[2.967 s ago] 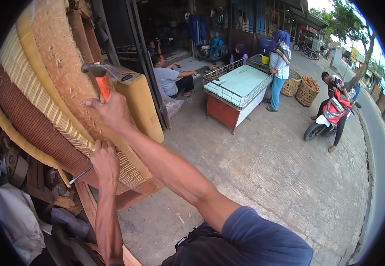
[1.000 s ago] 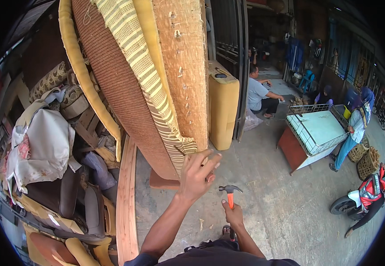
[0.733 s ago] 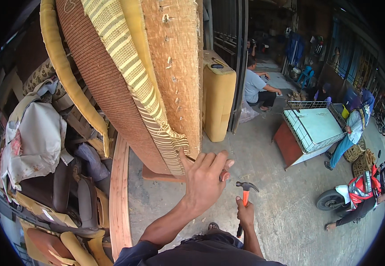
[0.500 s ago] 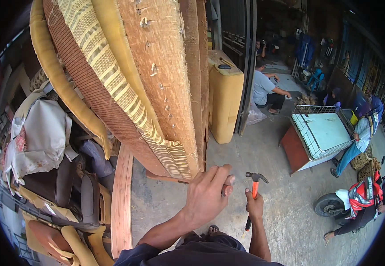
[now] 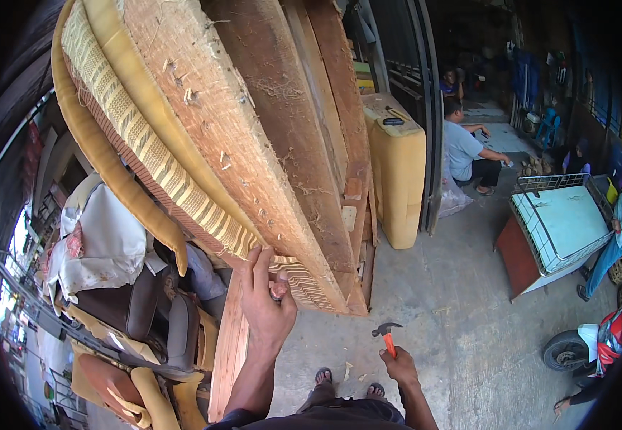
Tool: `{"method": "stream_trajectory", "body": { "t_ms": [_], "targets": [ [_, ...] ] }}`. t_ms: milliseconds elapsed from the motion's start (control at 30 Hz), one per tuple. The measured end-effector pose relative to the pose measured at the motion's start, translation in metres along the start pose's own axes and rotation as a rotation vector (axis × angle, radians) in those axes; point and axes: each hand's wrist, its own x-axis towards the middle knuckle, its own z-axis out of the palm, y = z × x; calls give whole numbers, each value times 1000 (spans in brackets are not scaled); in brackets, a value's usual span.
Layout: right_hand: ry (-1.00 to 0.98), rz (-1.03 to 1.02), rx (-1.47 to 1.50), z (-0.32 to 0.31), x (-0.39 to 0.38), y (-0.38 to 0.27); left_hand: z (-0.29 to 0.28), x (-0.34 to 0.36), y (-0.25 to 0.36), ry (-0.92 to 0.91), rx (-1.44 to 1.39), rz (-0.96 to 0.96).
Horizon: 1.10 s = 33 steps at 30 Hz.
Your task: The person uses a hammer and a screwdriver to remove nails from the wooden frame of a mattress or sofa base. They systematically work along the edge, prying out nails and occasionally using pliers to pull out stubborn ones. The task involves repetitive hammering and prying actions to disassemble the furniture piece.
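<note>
My left hand (image 5: 266, 308) has its fingertips against the striped woven fabric (image 5: 175, 175) near the lower end of the upright wooden frame (image 5: 221, 136). Between thumb and curled fingers shows a reddish-brown rounded end (image 5: 279, 288); the rest of it is hidden in the palm. A claw hammer (image 5: 388, 337) with a black head and orange handle is in my right hand (image 5: 400, 367), fingers closed around it, head up, away from the frame. Staples and torn shreds dot the bare wood. Yellow foam (image 5: 114, 64) lies along the fabric.
A pale plank (image 5: 229, 358) leans left of my legs, beside piled seat parts (image 5: 139, 315). Behind the frame stands a tan foam block (image 5: 397, 179) with tools on top. A wire-railed cart (image 5: 562, 229), a red motorcycle (image 5: 601, 344) and several people are to the right.
My left hand has gone left and up onto the striped fabric. The hammer is lower and its head tilts left. My view has turned, showing more of the frame's inner side.
</note>
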Motion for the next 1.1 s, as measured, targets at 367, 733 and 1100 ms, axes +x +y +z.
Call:
{"method": "stream_trajectory", "body": {
  "t_ms": [367,733,1100],
  "targets": [
    [-56,89,-35,-44,-36,-14,22,-12,-37,139,45,138],
    [191,-40,263,-106,5,-28,190,-137,10,-1027,-830,-640],
    [122,-543,-77,-166,135,-107,401,-69,-1,-942,-1406,-1512]
  ]
}}
